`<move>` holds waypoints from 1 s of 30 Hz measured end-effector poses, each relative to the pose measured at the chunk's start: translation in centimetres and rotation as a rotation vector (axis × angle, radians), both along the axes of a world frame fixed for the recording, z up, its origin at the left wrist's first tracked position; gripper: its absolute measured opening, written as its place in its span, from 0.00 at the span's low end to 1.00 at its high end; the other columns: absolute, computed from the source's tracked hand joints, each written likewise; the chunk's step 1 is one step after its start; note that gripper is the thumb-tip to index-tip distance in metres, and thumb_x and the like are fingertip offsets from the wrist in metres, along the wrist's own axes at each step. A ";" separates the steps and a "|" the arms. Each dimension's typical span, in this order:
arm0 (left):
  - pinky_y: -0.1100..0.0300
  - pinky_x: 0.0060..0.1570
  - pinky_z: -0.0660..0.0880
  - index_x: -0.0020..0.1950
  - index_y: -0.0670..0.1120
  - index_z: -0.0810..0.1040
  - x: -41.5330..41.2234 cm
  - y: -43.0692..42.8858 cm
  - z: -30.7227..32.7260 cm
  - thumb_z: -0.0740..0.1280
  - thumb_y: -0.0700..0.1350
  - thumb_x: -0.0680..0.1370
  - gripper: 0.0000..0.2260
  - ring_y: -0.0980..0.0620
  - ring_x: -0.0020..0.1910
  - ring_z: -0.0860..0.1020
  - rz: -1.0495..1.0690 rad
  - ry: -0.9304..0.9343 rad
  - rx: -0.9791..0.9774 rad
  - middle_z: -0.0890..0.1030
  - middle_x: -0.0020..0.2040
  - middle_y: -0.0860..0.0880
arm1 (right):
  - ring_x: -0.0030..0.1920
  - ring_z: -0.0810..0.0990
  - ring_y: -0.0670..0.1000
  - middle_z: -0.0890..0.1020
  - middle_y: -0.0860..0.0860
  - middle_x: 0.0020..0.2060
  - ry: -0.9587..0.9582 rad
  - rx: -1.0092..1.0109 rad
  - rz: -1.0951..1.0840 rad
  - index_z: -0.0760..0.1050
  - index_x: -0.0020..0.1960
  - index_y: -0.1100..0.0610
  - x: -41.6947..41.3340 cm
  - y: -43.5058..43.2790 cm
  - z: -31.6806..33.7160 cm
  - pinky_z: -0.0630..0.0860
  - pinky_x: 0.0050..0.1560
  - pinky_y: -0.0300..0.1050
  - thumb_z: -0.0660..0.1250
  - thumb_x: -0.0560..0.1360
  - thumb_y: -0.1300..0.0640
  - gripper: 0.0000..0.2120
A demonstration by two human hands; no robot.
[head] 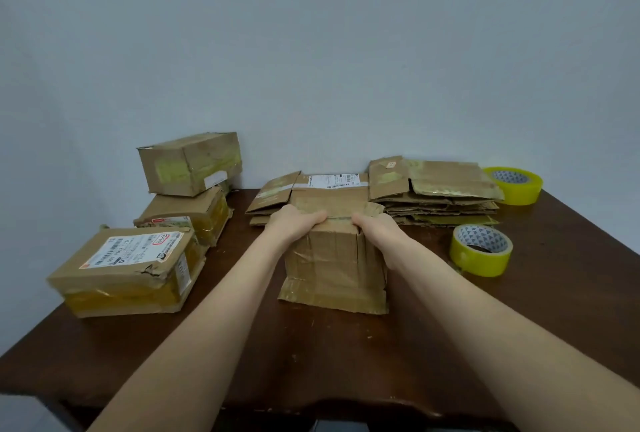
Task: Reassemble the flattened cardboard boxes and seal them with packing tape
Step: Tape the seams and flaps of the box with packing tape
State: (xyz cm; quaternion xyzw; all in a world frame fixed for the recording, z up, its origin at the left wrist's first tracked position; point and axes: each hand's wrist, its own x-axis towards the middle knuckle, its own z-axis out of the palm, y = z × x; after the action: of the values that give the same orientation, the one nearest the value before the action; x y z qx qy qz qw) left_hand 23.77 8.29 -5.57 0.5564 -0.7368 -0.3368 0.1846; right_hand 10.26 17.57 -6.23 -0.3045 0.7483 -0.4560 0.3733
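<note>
Left hand (pixel 294 225), right hand (pixel 375 224) curled over upright box (pixel 334 258) top edge, apparently gripping flaps.

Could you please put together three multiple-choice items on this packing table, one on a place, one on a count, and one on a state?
1. Where do the assembled boxes stand?
A. left side of the table
B. right side
C. on the floor

2. How many rolls of yellow packing tape are there?
A. one
B. two
C. four

3. What are the hands doing?
A. resting flat on the table
B. peeling tape
C. gripping the top of the upright box

Answers: 1 A, three stand grouped at left. 2 B, near roll and far roll. 3 C, left hand and right hand clasp its top edge.
</note>
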 end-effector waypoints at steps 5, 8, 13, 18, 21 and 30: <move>0.57 0.41 0.68 0.40 0.42 0.73 -0.1 -0.3 -0.4 0.60 0.57 0.77 0.18 0.44 0.45 0.75 0.003 -0.010 -0.023 0.77 0.42 0.44 | 0.56 0.74 0.54 0.74 0.52 0.58 0.062 0.011 0.093 0.70 0.66 0.60 -0.5 -0.7 0.8 0.71 0.51 0.46 0.68 0.73 0.42 0.29; 0.58 0.35 0.70 0.54 0.40 0.76 -0.5 -0.3 -0.7 0.65 0.70 0.67 0.34 0.46 0.46 0.79 0.018 -0.014 -0.033 0.81 0.50 0.44 | 0.56 0.77 0.55 0.77 0.53 0.58 0.209 0.049 0.070 0.72 0.64 0.59 -0.5 -1.3 0.5 0.75 0.56 0.50 0.71 0.68 0.38 0.32; 0.54 0.44 0.69 0.55 0.37 0.76 -0.5 -0.2 -0.3 0.56 0.51 0.80 0.19 0.41 0.50 0.76 0.089 -0.108 -0.153 0.79 0.55 0.39 | 0.37 0.71 0.50 0.73 0.51 0.35 0.176 0.008 0.068 0.72 0.37 0.55 -1.3 -0.6 0.8 0.67 0.38 0.45 0.60 0.78 0.55 0.11; 0.51 0.60 0.70 0.68 0.37 0.71 0.6 1.0 -0.9 0.50 0.59 0.81 0.30 0.40 0.61 0.73 0.122 0.088 0.041 0.74 0.65 0.39 | 0.57 0.74 0.57 0.76 0.56 0.59 0.210 0.045 0.106 0.75 0.60 0.62 -2.4 2.1 0.4 0.71 0.58 0.49 0.60 0.75 0.34 0.32; 0.49 0.61 0.71 0.64 0.40 0.75 1.7 3.0 -0.4 0.48 0.59 0.81 0.28 0.42 0.58 0.74 0.126 0.098 -0.084 0.77 0.62 0.41 | 0.49 0.79 0.56 0.81 0.54 0.51 0.391 0.052 0.123 0.78 0.51 0.60 -2.3 3.1 1.0 0.77 0.55 0.55 0.57 0.71 0.27 0.36; 0.55 0.54 0.72 0.57 0.48 0.72 11.9 5.2 8.1 0.61 0.62 0.77 0.20 0.54 0.52 0.75 0.392 0.739 -0.385 0.77 0.53 0.53 | 0.55 0.77 0.50 0.79 0.44 0.56 0.372 -0.620 0.190 0.75 0.62 0.49 7.4 0.9 7.9 0.72 0.54 0.45 0.71 0.71 0.51 0.20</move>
State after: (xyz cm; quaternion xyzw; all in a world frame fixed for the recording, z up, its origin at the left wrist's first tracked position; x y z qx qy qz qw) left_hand 35.70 13.53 2.57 0.4835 -0.5515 -0.3281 0.5953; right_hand 17.69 18.50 1.64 -0.5487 0.5983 -0.5611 0.1616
